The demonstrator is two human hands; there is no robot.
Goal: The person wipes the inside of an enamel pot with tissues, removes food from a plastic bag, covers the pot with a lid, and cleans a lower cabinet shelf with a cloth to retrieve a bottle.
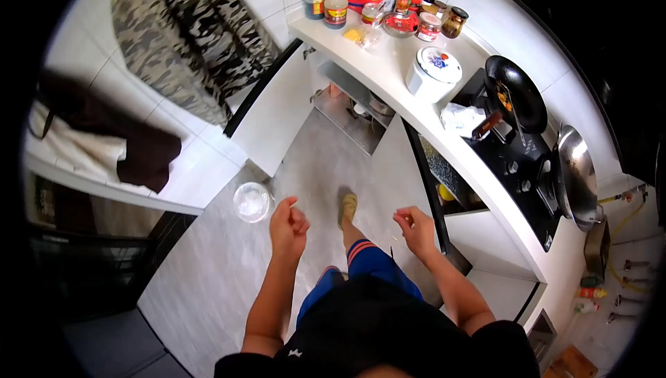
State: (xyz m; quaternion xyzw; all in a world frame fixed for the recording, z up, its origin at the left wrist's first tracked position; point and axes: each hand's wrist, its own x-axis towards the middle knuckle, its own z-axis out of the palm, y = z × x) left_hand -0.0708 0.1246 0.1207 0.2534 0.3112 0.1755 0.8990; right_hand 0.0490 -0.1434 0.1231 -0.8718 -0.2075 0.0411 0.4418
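Observation:
My left hand is held up over the grey floor, its fingers loosely curled in with no object showing. Closest to it is a clear round plastic bin on the floor. My right hand is raised too, thumb and bent fingers drawn together, nothing visible in them. It is near the black edge of a pulled-out drawer. Neither hand appears to touch anything. Between them, farther down, a foot in a yellowish slipper stands on the floor.
A lower cabinet door hangs open, showing metal cookware inside. Along the counter stand bottles, jars and a white lidded container. A black pan and a wok are at the stove.

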